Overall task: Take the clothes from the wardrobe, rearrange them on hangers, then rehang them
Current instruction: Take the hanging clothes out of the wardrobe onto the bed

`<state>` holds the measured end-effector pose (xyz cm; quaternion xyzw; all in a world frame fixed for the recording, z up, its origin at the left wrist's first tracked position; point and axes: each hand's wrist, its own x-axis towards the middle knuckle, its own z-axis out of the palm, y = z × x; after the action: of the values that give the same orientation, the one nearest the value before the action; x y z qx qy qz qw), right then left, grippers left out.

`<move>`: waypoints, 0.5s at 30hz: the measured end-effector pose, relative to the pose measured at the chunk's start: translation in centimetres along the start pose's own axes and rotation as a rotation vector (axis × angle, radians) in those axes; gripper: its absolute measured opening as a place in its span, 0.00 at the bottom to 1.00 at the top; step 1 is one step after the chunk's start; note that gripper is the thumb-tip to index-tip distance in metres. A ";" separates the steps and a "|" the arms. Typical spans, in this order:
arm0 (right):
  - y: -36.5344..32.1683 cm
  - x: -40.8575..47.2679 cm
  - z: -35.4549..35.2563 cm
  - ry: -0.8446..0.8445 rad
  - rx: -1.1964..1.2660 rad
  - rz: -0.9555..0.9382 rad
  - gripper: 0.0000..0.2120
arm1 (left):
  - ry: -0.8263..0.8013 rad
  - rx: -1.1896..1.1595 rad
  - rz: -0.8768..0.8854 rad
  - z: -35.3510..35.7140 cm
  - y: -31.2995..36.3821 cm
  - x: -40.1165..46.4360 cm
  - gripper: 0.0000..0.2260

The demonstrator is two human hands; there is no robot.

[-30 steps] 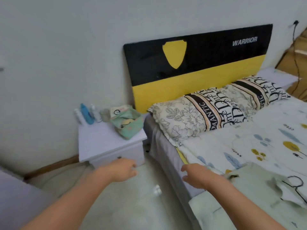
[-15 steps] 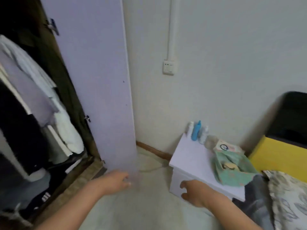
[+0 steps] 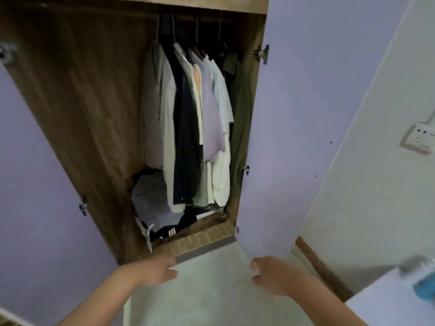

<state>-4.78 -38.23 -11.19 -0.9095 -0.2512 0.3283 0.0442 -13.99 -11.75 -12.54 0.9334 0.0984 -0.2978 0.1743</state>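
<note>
Head cam has your 2 hands low over the floor point(image 3: 211, 290), left hand point(image 3: 157, 270) and right hand point(image 3: 273, 275), both loose and holding nothing. Clothes point(image 3: 195, 128) hang on the rail inside the open wardrobe point(image 3: 82, 114), above and beyond both hands, untouched.

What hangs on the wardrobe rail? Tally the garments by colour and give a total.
Grey-beige garment: 1
Black garment: 1
Cream garment: 1
Lilac garment: 1
White garment: 1
Olive green garment: 1
Total: 6 told apart; overlaps may hide more.
</note>
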 end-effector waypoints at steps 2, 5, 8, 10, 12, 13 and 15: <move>-1.9 2.1 -1.0 -0.011 -0.020 -0.045 0.22 | 0.010 -0.023 -0.018 -1.3 -2.1 0.0 0.17; -4.6 4.9 -3.0 -0.016 -0.035 -0.098 0.22 | 0.029 -0.052 -0.042 -3.8 -5.0 0.5 0.13; -7.2 7.5 -5.4 -0.015 -0.071 -0.119 0.21 | 0.064 -0.123 -0.036 -6.7 -7.4 1.9 0.10; -8.8 9.2 -7.1 -0.001 -0.093 -0.120 0.17 | 0.108 -0.162 -0.023 -8.5 -8.4 3.3 0.08; -10.2 10.5 -8.9 0.018 -0.098 -0.137 0.15 | 0.143 -0.181 -0.021 -10.0 -9.2 4.4 0.09; -10.6 11.1 -9.8 0.033 -0.090 -0.146 0.15 | 0.152 -0.194 -0.022 -10.9 -9.5 5.0 0.09; -11.2 12.3 -11.6 0.076 -0.049 -0.154 0.15 | 0.165 -0.226 -0.023 -12.7 -10.0 6.0 0.07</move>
<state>5.74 -21.56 -6.49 -0.9001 -0.3265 0.2828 0.0564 -5.42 2.77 -9.10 0.9280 0.1560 -0.2091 0.2661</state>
